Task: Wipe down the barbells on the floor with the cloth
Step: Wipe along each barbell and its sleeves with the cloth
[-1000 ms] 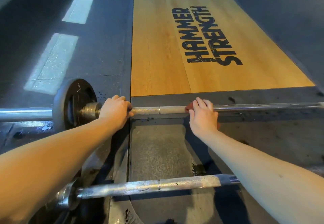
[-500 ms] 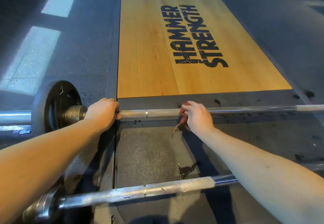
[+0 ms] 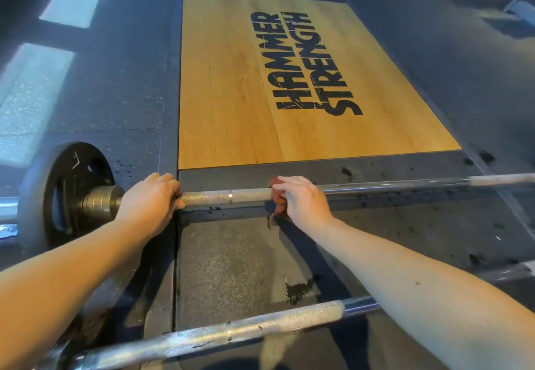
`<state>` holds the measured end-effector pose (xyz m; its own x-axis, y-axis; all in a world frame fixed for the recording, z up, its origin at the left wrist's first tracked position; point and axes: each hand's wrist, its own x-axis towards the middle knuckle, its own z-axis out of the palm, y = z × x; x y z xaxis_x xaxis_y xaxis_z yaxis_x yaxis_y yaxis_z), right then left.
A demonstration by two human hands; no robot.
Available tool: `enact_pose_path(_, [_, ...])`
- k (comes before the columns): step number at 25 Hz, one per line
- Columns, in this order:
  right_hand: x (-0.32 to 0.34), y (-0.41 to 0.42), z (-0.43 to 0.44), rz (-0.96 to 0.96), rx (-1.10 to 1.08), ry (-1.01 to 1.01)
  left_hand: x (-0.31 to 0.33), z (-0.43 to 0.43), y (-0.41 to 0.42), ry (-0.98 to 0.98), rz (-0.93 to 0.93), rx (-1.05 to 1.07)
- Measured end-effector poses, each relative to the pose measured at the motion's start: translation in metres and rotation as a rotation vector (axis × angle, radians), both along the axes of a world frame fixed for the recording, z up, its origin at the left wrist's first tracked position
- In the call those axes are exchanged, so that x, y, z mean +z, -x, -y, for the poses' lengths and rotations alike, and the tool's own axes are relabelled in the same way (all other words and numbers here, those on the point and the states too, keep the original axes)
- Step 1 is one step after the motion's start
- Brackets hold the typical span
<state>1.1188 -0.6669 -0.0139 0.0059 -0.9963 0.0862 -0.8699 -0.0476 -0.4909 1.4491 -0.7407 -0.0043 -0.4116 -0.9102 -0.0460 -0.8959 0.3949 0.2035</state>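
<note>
A steel barbell (image 3: 225,196) lies across the dark floor, with a black weight plate (image 3: 69,193) on its left sleeve. My left hand (image 3: 150,201) grips the bar just right of the collar. My right hand (image 3: 301,199) holds a reddish-brown cloth (image 3: 279,201) wrapped over the bar further right; most of the cloth is hidden under my fingers. A second barbell (image 3: 231,332) lies nearer me, running under my right forearm.
A wooden lifting platform (image 3: 231,80) printed HAMMER STRENGTH lies beyond the far bar. Dark rubber flooring surrounds it, with light patches at the left (image 3: 31,94). Dark scuffs and specks mark the mat (image 3: 298,288) between the two bars.
My right hand with the cloth has slid left along the far bar, toward my left hand. The left hand keeps its grip by the collar.
</note>
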Motion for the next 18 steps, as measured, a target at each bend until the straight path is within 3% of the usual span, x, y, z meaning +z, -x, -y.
enact_pose_path(2, [0.002,0.024,-0.009,-0.002,-0.212,-0.053,0.000,0.000,0.002,0.010,0.008,0.005])
enact_pose_path(4, [-0.001,-0.007,0.001,0.006,-0.340,-0.059,0.000,0.001,0.004,0.025,0.032,0.005])
enact_pose_path(9, [0.008,-0.140,0.021,0.043,0.050,-0.104,0.000,0.003,0.004,0.007,0.074,0.023])
enact_pose_path(12, [0.001,-0.068,0.010,0.001,0.121,0.019,0.004,0.003,0.006,-0.021,0.063,0.028])
enact_pose_path(15, [0.002,0.023,-0.016,-0.015,-0.158,-0.011,0.004,-0.003,0.009,-0.002,0.047,0.013])
enact_pose_path(18, [0.000,0.001,-0.008,0.042,-0.356,-0.038,0.005,-0.004,0.010,0.035,0.052,-0.004])
